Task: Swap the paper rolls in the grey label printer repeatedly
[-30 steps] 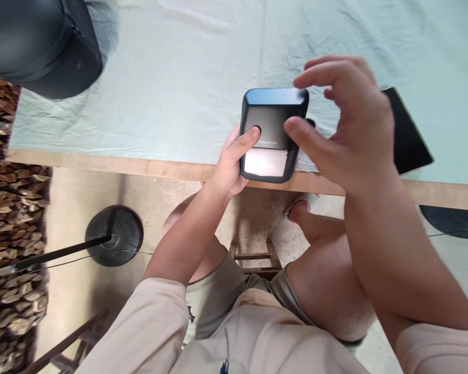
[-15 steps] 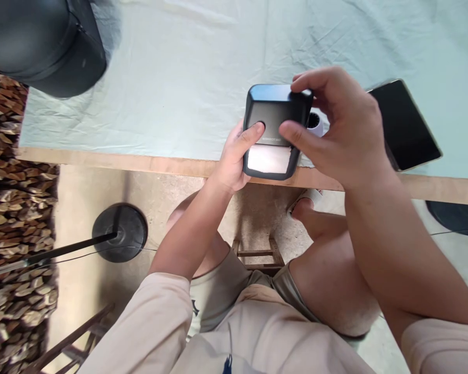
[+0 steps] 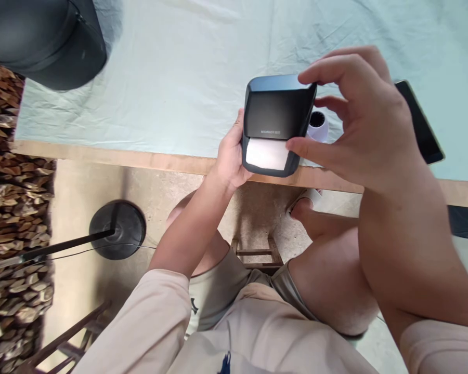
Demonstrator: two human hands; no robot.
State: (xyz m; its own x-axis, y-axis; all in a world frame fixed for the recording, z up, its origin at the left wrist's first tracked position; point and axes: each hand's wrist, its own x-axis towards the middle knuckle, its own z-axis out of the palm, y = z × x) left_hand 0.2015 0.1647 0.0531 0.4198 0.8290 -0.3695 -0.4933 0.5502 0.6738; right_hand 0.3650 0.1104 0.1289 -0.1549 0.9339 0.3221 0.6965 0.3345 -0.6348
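A black label printer (image 3: 268, 113) with a blue-tinted end and a white label (image 3: 265, 154) showing at its near end is held over the table's front edge. My left hand (image 3: 234, 153) cups it from the left and underneath, its fingers mostly hidden below. On the other side my right hand (image 3: 359, 109) grips it: the index finger touches the far right corner, the thumb presses near the label's right corner. Behind the printer, partly covered, stands a small white and black round object (image 3: 319, 125) whose kind I cannot tell.
A dark tablet-like device (image 3: 423, 122) lies right of my hand, partly covered by it. A large black bag or case (image 3: 58, 47) sits at the table's far left. Light green cloth (image 3: 171, 78) covers the table. On the floor are a round stand base (image 3: 117, 228) and cable.
My left thumb has left the printer's top face and now lies at its side. My right hand has shifted to the right and up, and its thumb has moved down toward the label.
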